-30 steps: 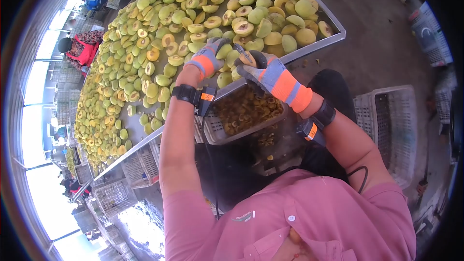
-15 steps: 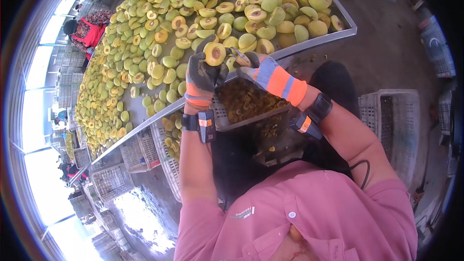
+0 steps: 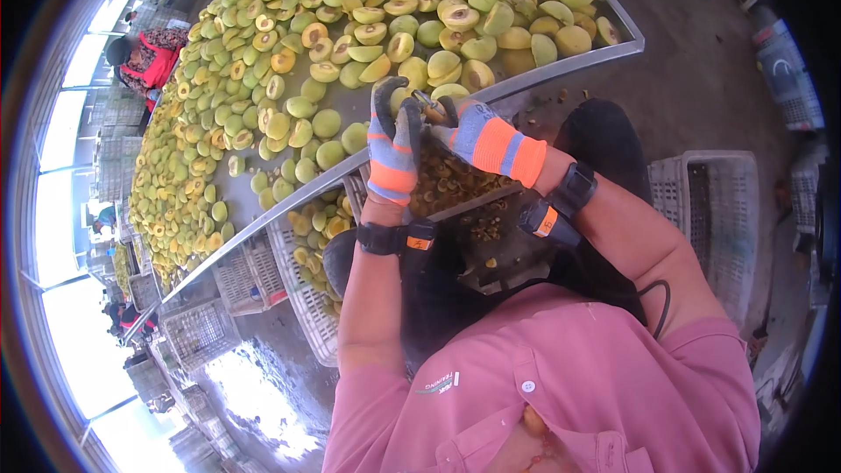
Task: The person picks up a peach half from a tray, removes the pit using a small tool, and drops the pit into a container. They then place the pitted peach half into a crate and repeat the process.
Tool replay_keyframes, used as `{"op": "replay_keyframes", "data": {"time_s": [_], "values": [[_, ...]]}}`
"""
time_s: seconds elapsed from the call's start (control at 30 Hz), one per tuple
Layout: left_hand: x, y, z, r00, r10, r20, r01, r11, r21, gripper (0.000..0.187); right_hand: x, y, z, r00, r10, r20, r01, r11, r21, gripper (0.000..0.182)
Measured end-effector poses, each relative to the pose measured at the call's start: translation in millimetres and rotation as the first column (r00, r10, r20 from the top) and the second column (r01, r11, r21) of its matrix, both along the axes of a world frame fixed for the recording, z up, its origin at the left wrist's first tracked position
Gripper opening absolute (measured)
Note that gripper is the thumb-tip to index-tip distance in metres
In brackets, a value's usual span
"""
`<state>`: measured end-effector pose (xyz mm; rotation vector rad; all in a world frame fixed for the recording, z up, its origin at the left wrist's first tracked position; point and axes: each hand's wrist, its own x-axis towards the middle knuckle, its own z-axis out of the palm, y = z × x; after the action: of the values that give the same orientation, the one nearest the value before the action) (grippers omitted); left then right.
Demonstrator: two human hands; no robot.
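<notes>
My left hand (image 3: 393, 142), in a grey and orange glove, is turned with its back to me. Its fingers curl around a halved yellow-green stone fruit (image 3: 399, 98), mostly hidden behind them. My right hand (image 3: 484, 137), gloved alike, is closed on a small pitting tool (image 3: 428, 103) with a wooden handle and a metal end. The tool's tip is right by the fruit in my left hand. Both hands are over the near metal edge of a table (image 3: 561, 68) heaped with fruit halves (image 3: 442, 66). Below them is a crate (image 3: 477, 203) of brownish scraps.
A white crate (image 3: 302, 298) with fruit halves stands under the table edge at left. A tall plastic crate (image 3: 714, 236) is on my right. More crates (image 3: 203, 333) line the floor at left. A person in a red apron (image 3: 158, 66) is across the table.
My left hand has turned over and moved slightly right, so the fruit's cut face with its brown centre no longer shows. My right hand stays close by with the tool.
</notes>
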<state>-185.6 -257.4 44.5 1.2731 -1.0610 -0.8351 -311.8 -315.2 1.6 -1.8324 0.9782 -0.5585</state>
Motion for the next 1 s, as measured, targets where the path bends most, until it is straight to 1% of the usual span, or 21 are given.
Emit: {"op": "replay_keyframes", "data": {"time_s": [0.07, 0.1, 0.2, 0.27, 0.3, 0.37, 0.4, 0.47, 0.5, 0.57, 0.6, 0.67, 0.7, 0.8, 0.9, 1.0], "values": [[0, 0, -4, 0.985, 0.021, 0.172, -0.015, 0.999, -0.032, 0.026, -1, 2, 4, 0.999, 0.011, -0.034, -0.012, 0.999, -0.037, 0.033], [1, 0, -8, 0.989, 0.023, 0.146, -0.019, 0.999, -0.030, 0.025, -3, 4, 10, 0.999, 0.014, -0.051, -0.017, 0.998, -0.054, 0.030], [1, 2, -14, 0.995, 0.044, 0.095, -0.041, 0.998, -0.037, 0.022, -9, 11, 35, 0.976, 0.031, -0.215, -0.055, 0.993, -0.108, 0.039], [0, 2, -12, 0.993, 0.074, 0.094, -0.069, 0.996, -0.057, 0.020, -10, 12, 40, 0.957, 0.091, -0.275, -0.120, 0.989, -0.091, 0.038], [2, 2, -15, 0.996, 0.076, 0.039, -0.074, 0.995, -0.061, 0.019, -10, 11, 41, 0.945, 0.120, -0.305, -0.152, 0.985, -0.081, 0.038], [10, 1, -25, 0.994, 0.082, -0.069, -0.087, 0.994, -0.069, 0.018, -9, 13, 31, 0.962, 0.091, -0.256, -0.130, 0.982, -0.138, 0.038], [15, 3, -24, 0.992, 0.076, -0.103, -0.078, 0.997, -0.013, 0.018, -7, 14, 25, 0.970, 0.079, -0.230, -0.119, 0.979, -0.165, 0.038], [22, 5, -23, 0.983, 0.068, -0.170, -0.052, 0.994, 0.097, 0.018, -5, 13, 14, 0.979, 0.080, -0.190, -0.104, 0.987, -0.119, 0.037], [18, 4, -22, 0.990, 0.091, -0.105, -0.084, 0.994, 0.068, 0.018, -4, 13, 9, 0.982, 0.080, -0.169, -0.097, 0.991, -0.094, 0.037], [5, 1, -23, 0.989, 0.144, 0.023, -0.144, 0.990, 0.001, 0.019, 3, 12, -2, 0.997, 0.043, -0.066, -0.039, 0.997, 0.062, 0.036], [4, 0, -24, 0.973, 0.163, 0.162, -0.160, 0.987, -0.032, 0.019, 6, 10, -8, 1.000, 0.019, -0.017, -0.017, 0.990, 0.139, 0.035], [2, -1, -28, 0.882, 0.202, 0.426, -0.177, 0.979, -0.100, 0.022, 12, 9, -21, 0.999, 0.012, 0.045, -0.017, 0.993, 0.121, 0.034], [3, -1, -29, 0.883, 0.159, 0.441, -0.139, 0.987, -0.077, 0.021, 13, 9, -20, 0.997, 0.006, 0.078, -0.015, 0.994, 0.112, 0.033], [5, -1, -33, 0.886, 0.182, 0.427, -0.154, 0.983, -0.100, 0.020, 7, 11, -10, 0.999, 0.029, -0.036, -0.028, 0.999, 0.029, 0.034], [-3, 1, -25, 0.968, 0.218, 0.128, -0.206, 0.973, -0.099, 0.021, -6, 17, 31, 0.981, 0.070, -0.178, -0.078, 0.996, -0.037, 0.035], [10, 1, -28, 0.977, 0.194, -0.090, -0.188, 0.980, 0.069, 0.019, -6, 15, 31, 0.955, 0.125, -0.269, -0.146, 0.988, -0.058, 0.036]]}}
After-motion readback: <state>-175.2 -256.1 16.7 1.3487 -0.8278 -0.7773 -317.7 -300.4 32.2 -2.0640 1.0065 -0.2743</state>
